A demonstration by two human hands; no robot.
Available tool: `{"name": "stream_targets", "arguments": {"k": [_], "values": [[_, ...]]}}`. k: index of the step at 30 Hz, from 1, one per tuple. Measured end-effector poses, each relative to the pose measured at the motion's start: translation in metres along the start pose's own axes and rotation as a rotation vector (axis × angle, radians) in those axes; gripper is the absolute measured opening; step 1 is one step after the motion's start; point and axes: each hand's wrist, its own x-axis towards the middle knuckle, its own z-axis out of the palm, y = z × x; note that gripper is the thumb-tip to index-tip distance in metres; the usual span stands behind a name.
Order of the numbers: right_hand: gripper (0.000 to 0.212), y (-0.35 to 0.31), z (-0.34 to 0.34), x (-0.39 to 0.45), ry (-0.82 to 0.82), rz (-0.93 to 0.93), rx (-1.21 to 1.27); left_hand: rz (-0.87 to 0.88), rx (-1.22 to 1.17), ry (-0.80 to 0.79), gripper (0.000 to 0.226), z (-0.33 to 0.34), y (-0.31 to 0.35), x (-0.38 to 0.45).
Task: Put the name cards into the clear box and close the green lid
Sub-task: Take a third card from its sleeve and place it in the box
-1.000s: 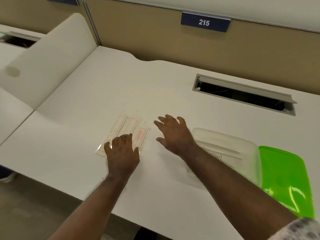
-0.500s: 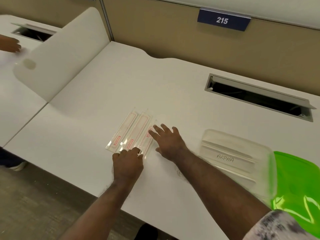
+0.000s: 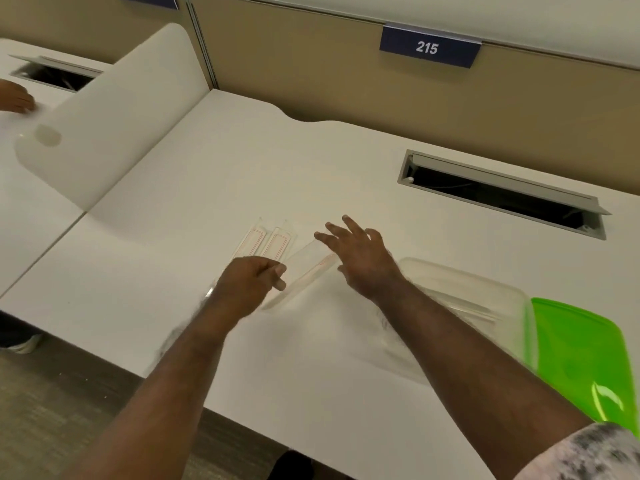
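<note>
My left hand [image 3: 254,282] pinches one card [image 3: 304,271] off the surface [image 3: 207,188]; my right hand [image 3: 360,258] is spread beside it. I should keep it level toward the box [image 3: 485,292].

Bright, even light from overhead fills the scene. The white tabletop [image 3: 214,188] is evenly lit, and shadows under both forearms are faint and soft-edged. A sharp white glare spot sits on the green lid [image 3: 585,362] near its lower edge. Motion blur smears the left hand [image 3: 247,284], the name card [image 3: 301,271] beside it, and the clear box [image 3: 464,296]. The wide lens bows straight edges near the frame borders. The "215" sign [image 3: 428,47] reads clearly.
</note>
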Motion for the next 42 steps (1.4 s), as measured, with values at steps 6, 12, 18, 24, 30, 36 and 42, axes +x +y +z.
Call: {"name": "stream_targets", "arguments": {"k": [6,12,18,24,30,36,42], "values": [[0.066,0.036,-0.038,-0.001,0.008,-0.029,0.11,0.025,-0.203,-0.218,0.014,-0.024,0.022,0.007],[0.06,0.073,-0.073,-0.031,-0.11,0.101,0.357,0.083,-0.244,-0.239,0.017,-0.021,0.036,0.018],[0.047,0.111,-0.101,-0.078,-0.057,0.301,0.65,0.169,-0.246,-0.306,0.052,0.001,0.061,0.02],[0.035,0.136,-0.121,-0.124,0.001,0.393,0.746,0.292,-0.162,-0.389,0.04,0.034,0.085,0.025],[0.016,0.148,-0.132,-0.161,0.091,0.447,0.709,0.367,-0.089,-0.435,0.024,0.061,0.107,0.024],[0.039,0.157,-0.135,-0.191,0.137,0.458,0.596,0.547,0.136,-0.347,0.016,0.086,0.127,0.019],[0.047,0.165,-0.128,-0.212,0.16,0.516,0.546,0.612,0.282,-0.347,0.024,0.109,0.131,0.017]]}}
